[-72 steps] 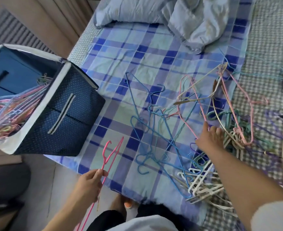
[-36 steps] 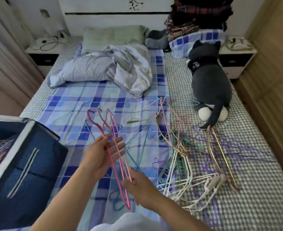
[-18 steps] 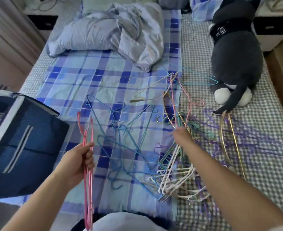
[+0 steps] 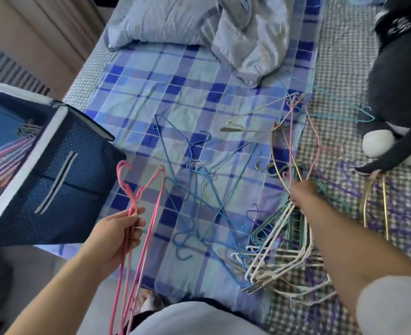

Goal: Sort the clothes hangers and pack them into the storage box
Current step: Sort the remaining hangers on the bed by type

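Pink wire hangers point(image 4: 136, 213) stay gripped in the left hand point(image 4: 121, 234); the right hand point(image 4: 302, 193), now reaching mid-frame, closes on another pale pink wire hanger point(image 4: 317, 151), growing the bundle.

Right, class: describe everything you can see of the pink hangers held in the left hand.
The pink hangers are a small bunch of thin, wire-like hangers, apparently with a smooth pink coating. The left hand grips them near their necks, fingers curled round. Their hooks point up and away, just beside the storage box; their long bars trail down past the wrist towards the person's lap. The exact count is unclear.
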### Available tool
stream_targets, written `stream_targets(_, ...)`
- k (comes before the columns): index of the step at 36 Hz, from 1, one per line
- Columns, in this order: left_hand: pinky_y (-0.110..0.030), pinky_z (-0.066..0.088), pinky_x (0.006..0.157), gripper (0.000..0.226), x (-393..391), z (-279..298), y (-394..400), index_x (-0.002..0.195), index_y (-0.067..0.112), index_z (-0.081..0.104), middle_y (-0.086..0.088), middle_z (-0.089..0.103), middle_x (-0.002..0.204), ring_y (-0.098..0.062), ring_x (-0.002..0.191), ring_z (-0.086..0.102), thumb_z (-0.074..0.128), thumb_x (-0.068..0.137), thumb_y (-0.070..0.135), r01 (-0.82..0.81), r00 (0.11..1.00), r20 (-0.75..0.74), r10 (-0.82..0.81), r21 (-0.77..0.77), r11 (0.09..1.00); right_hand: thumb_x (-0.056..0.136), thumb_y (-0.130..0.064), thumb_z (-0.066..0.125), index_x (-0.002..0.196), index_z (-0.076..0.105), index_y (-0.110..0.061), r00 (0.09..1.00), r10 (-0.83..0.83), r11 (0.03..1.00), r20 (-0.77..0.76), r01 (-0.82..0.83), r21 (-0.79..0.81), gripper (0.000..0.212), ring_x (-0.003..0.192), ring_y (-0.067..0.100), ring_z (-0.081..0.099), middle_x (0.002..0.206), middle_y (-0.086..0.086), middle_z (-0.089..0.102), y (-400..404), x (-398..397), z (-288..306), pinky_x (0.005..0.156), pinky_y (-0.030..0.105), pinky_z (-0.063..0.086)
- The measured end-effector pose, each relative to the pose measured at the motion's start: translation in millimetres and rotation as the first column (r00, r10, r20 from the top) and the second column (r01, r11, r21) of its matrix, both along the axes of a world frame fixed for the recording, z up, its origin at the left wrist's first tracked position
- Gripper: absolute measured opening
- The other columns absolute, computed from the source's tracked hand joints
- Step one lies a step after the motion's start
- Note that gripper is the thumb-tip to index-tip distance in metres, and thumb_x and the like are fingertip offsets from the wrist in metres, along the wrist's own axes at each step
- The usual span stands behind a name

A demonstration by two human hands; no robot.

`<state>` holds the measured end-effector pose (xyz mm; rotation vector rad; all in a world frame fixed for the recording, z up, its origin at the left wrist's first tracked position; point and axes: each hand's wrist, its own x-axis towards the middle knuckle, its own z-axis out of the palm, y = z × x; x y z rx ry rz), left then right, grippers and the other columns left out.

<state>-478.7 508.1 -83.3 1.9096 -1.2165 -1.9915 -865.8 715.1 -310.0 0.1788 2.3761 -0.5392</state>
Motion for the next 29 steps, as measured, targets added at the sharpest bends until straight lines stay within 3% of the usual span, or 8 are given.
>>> stream_targets(5, -0.022, 0.041, 0.049, 0.025, 15, 3, -2, 0.118, 0.000, 0.062, -0.005, 0.058, 0.068, -0.013, 0.055, 0.047, 0.040, 0.106, 0.004, 0.043, 0.999, -0.026, -0.043, 0.024, 0.999, 0.085, -0.008, 0.054, 0.102, 0.071, -0.002, 0.938, -0.147, 0.989, -0.313, 0.131, -0.071, 0.025, 0.092, 0.040, 0.069, 0.106, 0.024, 0.071, 7, 5, 25, 0.081, 0.048, 0.059)
stream_targets(7, -0.022, 0.043, 0.047, 0.025, 21, 2, -4, 0.119, 0.000, 0.062, -0.005, 0.059, 0.068, -0.012, 0.054, 0.049, 0.041, 0.106, 0.005, 0.052, 0.998, -0.036, -0.051, 0.036, 0.998, 0.084, 0.003, 0.053, 0.108, 0.068, -0.009, 0.895, -0.360, 0.919, -0.264, 0.290, -0.269, 0.030, 0.087, 0.036, 0.070, 0.109, 0.014, 0.069, 8, 11, 37, 0.076, 0.044, 0.060)
stream_targets(10, -0.025, 0.042, 0.050, 0.025, 29, 4, -7, 0.119, 0.000, 0.062, -0.004, 0.059, 0.068, -0.013, 0.054, 0.048, 0.042, 0.106, 0.006, 0.059, 0.996, -0.074, -0.056, 0.051, 0.997, 0.096, 0.005, 0.049, 0.118, 0.052, -0.012, 0.808, -0.582, 0.615, 0.094, 0.514, -0.598, 0.028, 0.077, 0.031, 0.073, 0.107, 0.007, 0.061, 9, 47, 82, 0.061, 0.038, 0.060)
stream_targets(12, -0.025, 0.040, 0.050, 0.025, 32, 3, -8, 0.119, -0.001, 0.062, -0.004, 0.058, 0.067, -0.013, 0.054, 0.047, 0.041, 0.106, 0.005, 0.052, 0.993, -0.108, -0.045, 0.067, 0.996, 0.097, 0.003, 0.053, 0.116, 0.052, -0.004, 0.811, -0.515, 0.546, 0.277, 0.560, -0.623, 0.020, 0.074, 0.033, 0.073, 0.103, 0.017, 0.068, 16, 83, 109, 0.056, 0.035, 0.058)
stream_targets(15, -0.021, 0.040, 0.042, 0.024, 38, 10, -9, 0.117, -0.002, 0.060, -0.005, 0.056, 0.066, -0.012, 0.051, 0.046, 0.040, 0.105, 0.004, 0.062, 0.984, -0.175, -0.045, 0.093, 0.994, 0.090, 0.007, 0.060, 0.107, 0.050, -0.003, 0.814, -0.431, 0.554, 0.389, 0.579, -0.598, 0.022, 0.072, 0.035, 0.072, 0.097, 0.025, 0.073, 38, 154, 148, 0.051, 0.031, 0.053)
stream_targets(20, -0.021, 0.035, 0.040, 0.020, 47, 17, -14, 0.109, 0.005, 0.061, -0.001, 0.053, 0.064, -0.011, 0.048, 0.044, 0.042, 0.105, 0.009, 0.076, 0.968, -0.244, -0.048, 0.109, 0.991, 0.086, 0.026, 0.028, 0.117, 0.042, -0.009, 0.763, -0.398, 0.489, 0.509, 0.646, -0.586, 0.049, 0.066, 0.035, 0.069, 0.085, 0.022, 0.074, 75, 265, 170, 0.048, 0.032, 0.051)
stream_targets(26, -0.019, 0.032, 0.035, 0.017, 49, 26, -25, 0.104, -0.002, 0.065, -0.001, 0.052, 0.060, -0.009, 0.042, 0.043, 0.050, 0.102, 0.005, 0.101, 0.958, -0.275, -0.078, 0.070, 0.992, 0.074, 0.031, 0.032, 0.083, 0.049, -0.001, 0.794, -0.489, 0.449, 0.361, 0.585, -0.676, 0.037, 0.070, 0.037, 0.068, 0.096, 0.038, 0.065, 101, 301, 179, 0.053, 0.038, 0.057)
stream_targets(29, -0.017, 0.031, 0.035, 0.014, 47, 33, -28, 0.100, 0.002, 0.063, 0.000, 0.052, 0.060, -0.008, 0.041, 0.043, 0.050, 0.102, 0.005, 0.123, 0.946, -0.310, -0.098, 0.063, 0.990, 0.082, 0.028, 0.039, 0.079, 0.045, -0.004, 0.792, -0.532, 0.387, 0.300, 0.543, -0.746, 0.033, 0.074, 0.035, 0.070, 0.094, 0.031, 0.069, 109, 296, 194, 0.053, 0.037, 0.059)
